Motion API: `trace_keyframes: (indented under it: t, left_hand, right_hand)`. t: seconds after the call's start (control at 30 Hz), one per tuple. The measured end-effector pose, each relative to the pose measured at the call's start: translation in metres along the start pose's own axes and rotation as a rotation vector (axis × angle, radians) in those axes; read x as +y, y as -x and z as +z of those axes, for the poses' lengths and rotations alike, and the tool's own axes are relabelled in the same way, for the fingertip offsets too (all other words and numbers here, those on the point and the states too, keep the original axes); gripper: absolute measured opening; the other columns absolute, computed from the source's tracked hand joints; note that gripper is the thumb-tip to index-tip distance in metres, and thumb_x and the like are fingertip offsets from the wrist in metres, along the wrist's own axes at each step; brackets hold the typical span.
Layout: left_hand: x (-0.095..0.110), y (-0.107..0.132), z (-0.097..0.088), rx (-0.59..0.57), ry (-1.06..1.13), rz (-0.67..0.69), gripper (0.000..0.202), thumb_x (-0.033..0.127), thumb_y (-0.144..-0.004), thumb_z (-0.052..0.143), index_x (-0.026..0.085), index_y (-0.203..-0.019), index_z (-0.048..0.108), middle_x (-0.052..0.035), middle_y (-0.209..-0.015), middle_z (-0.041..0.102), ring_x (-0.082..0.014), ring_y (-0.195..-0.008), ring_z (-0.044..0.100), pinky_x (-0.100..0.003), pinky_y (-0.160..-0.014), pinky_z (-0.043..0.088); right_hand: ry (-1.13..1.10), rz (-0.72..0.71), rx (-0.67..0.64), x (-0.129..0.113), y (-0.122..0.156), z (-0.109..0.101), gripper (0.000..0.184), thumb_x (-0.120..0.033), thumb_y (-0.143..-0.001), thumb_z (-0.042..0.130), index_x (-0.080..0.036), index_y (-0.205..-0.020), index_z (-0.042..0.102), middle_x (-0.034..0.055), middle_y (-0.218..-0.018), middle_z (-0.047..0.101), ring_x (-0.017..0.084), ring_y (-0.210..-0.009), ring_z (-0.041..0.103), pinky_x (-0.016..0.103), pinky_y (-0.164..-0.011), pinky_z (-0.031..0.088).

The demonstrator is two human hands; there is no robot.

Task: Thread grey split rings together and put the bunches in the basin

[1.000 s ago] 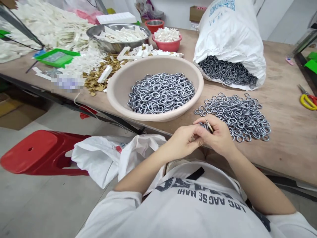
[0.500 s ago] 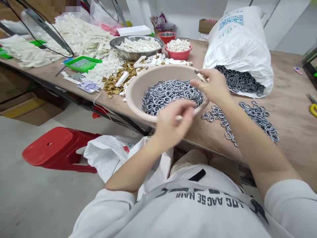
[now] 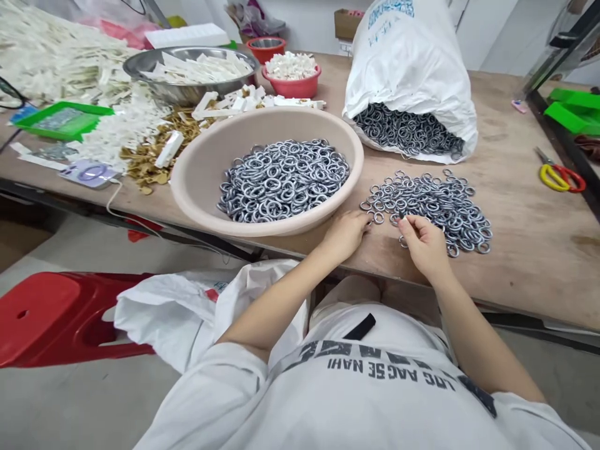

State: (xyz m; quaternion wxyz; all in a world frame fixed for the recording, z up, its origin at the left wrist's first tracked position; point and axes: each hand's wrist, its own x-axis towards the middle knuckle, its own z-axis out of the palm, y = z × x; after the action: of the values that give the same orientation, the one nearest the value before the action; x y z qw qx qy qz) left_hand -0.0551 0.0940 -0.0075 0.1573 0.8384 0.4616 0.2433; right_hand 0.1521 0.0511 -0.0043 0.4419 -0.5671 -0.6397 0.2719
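On the table right of the large beige basin (image 3: 206, 147), a loose pile of grey metal rings (image 3: 435, 203) is spread out. My left hand (image 3: 347, 234) rests low beside the basin, its fingers curled at the pile's left edge next to a few rings; whatever they hold is hidden. My right hand (image 3: 426, 247) is at the pile's near side, thumb and fingertips pinched on a small object whose dark tip shows among the rings. More rings (image 3: 285, 181) fill the bottom of the basin.
A white sack (image 3: 407, 69) of rings lies behind the pile. Scissors (image 3: 560, 178) lie at the right. White strips in a steel bowl (image 3: 187, 94), a red bowl (image 3: 293, 86), a green tray (image 3: 65, 122) and brass-coloured parts (image 3: 150, 159) stand left. A red stool (image 3: 42, 312) is on the floor.
Both hands have moved from the basin's right rim down to the loose rings on the table. The view has swung right, showing the scissors whole.
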Motion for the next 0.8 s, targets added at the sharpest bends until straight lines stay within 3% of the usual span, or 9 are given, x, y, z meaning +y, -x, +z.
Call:
trace_keyframes:
  t: [0.1, 0.2, 0.33, 0.43, 0.5, 0.6, 0.67, 0.8]
  left_hand:
    - [0.003, 0.014, 0.006, 0.118, 0.293, -0.079, 0.012, 0.024, -0.09, 0.064, 0.018, -0.095, 0.073, -0.0085, -0.106, 0.076, -0.0233, -0.101, 0.069, -0.036, -0.094, 0.051]
    - [0.014, 0.027, 0.012, 0.22, 0.561, -0.139, 0.014, 0.03, -0.089, 0.066, 0.018, -0.092, 0.071, -0.0087, -0.107, 0.076, -0.0223, -0.102, 0.069, -0.035, -0.094, 0.051]
    - [0.035, 0.041, 0.014, 0.248, 0.694, -0.107, 0.022, 0.039, -0.091, 0.065, 0.018, -0.089, 0.068, -0.006, -0.092, 0.073, -0.018, -0.086, 0.066, -0.03, -0.082, 0.05]
    - [0.046, 0.047, 0.011, 0.291, 0.679, -0.049, 0.03, 0.046, -0.087, 0.068, 0.017, -0.078, 0.066, -0.0048, -0.084, 0.067, -0.0167, -0.082, 0.061, -0.028, -0.077, 0.048]
    - [0.049, 0.048, 0.01, 0.265, 0.735, -0.04, 0.033, 0.048, -0.086, 0.069, 0.017, -0.076, 0.066, -0.0035, -0.078, 0.065, -0.0152, -0.076, 0.06, -0.027, -0.072, 0.047]
    - [0.052, 0.05, 0.009, 0.124, 0.92, -0.11, 0.03, 0.046, -0.09, 0.064, 0.017, -0.085, 0.066, -0.0013, -0.072, 0.065, -0.0125, -0.064, 0.059, -0.025, -0.065, 0.048]
    - [0.054, 0.052, 0.009, 0.063, 0.999, -0.15, 0.026, 0.043, -0.091, 0.063, 0.017, -0.089, 0.066, -0.0018, -0.076, 0.068, -0.0125, -0.066, 0.062, -0.025, -0.065, 0.051]
    - [0.056, 0.054, 0.009, 0.082, 0.954, -0.155, 0.023, 0.04, -0.089, 0.067, 0.017, -0.086, 0.068, -0.0022, -0.075, 0.069, -0.0134, -0.069, 0.065, -0.025, -0.069, 0.052]
  right_hand:
    - [0.042, -0.049, -0.002, 0.003, 0.005, 0.002, 0.035, -0.047, -0.095, 0.056, -0.02, -0.108, 0.073, 0.0064, -0.101, 0.074, 0.021, -0.091, 0.066, 0.035, -0.085, 0.048]
    - [-0.104, -0.031, -0.059, 0.003, 0.008, 0.008, 0.037, -0.045, -0.091, 0.063, -0.021, -0.118, 0.069, 0.0076, -0.113, 0.073, 0.022, -0.104, 0.066, 0.037, -0.095, 0.047]
    - [-0.458, 0.051, -0.221, -0.007, 0.014, 0.016, 0.033, -0.045, -0.087, 0.069, -0.021, -0.11, 0.069, 0.0046, -0.105, 0.073, 0.019, -0.096, 0.066, 0.034, -0.09, 0.05]
    - [-0.504, 0.062, -0.232, -0.018, 0.019, 0.017, 0.026, -0.046, -0.091, 0.066, -0.02, -0.095, 0.07, 0.0014, -0.088, 0.069, 0.014, -0.079, 0.062, 0.028, -0.075, 0.05]
    - [-0.515, 0.072, -0.231, -0.023, 0.021, 0.016, 0.026, -0.046, -0.091, 0.065, -0.02, -0.09, 0.069, -0.0004, -0.079, 0.065, 0.011, -0.067, 0.055, 0.025, -0.064, 0.046]
    - [-0.598, 0.127, -0.244, -0.025, 0.022, 0.014, 0.026, -0.046, -0.091, 0.065, -0.02, -0.087, 0.066, -0.0033, -0.07, 0.057, 0.008, -0.056, 0.046, 0.023, -0.054, 0.039]
    - [-0.652, 0.165, -0.271, -0.025, 0.022, 0.013, 0.025, -0.046, -0.089, 0.067, -0.021, -0.09, 0.065, -0.0038, -0.07, 0.056, 0.009, -0.057, 0.047, 0.023, -0.055, 0.041]
    - [-0.605, 0.16, -0.33, -0.026, 0.02, 0.006, 0.028, -0.046, -0.084, 0.073, -0.021, -0.096, 0.067, -0.0013, -0.079, 0.062, 0.012, -0.068, 0.055, 0.026, -0.063, 0.046]
